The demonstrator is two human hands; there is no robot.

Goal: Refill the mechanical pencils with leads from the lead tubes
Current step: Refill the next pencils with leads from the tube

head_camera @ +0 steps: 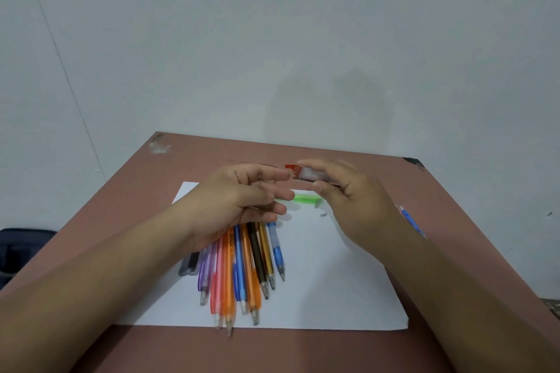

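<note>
While the cap's being worked: right hand [360, 206] is wrapped around a clear lead tube [312, 175] with a red cap [293, 169], held up over the far side of the paper [333, 281], cap pointing left.
Left hand: left hand [242, 200] has its fingers [272, 175] reaching at the red cap, tips right at it. Can't really tell if it's pinching yet, the other fingers look loosely curled and hold nothing I can see.
Step I'd guess: opening the tube so leads can come out.
How to do it well: keep the tube roughly level or cap-end slightly up while you pop or slide the cap, otherwise the leads dump out all at once.
Grip tip: hold the tube body firm but don't squeeze near the opening, and let only the thumb and index tip work the cap.
Where to work: stay over the white paper, so any lead that slips out shows up and doesn't roll off the desk [212, 154].
Pencils: a fan of mechanical pencils [242, 269] in purple, pink, orange, blue, brown and gold lies on the paper under the left hand, tips toward the camera.
Other bits: a green tube [306, 199] lies on the paper just beyond the hands, with a couple of small grey bits [323, 215] beside it, maybe erasers or caps. A few more pencils [409, 218] peek out behind the right wrist.
Watch out: leads snap easily, so tip out one or two, not a handful.
</note>
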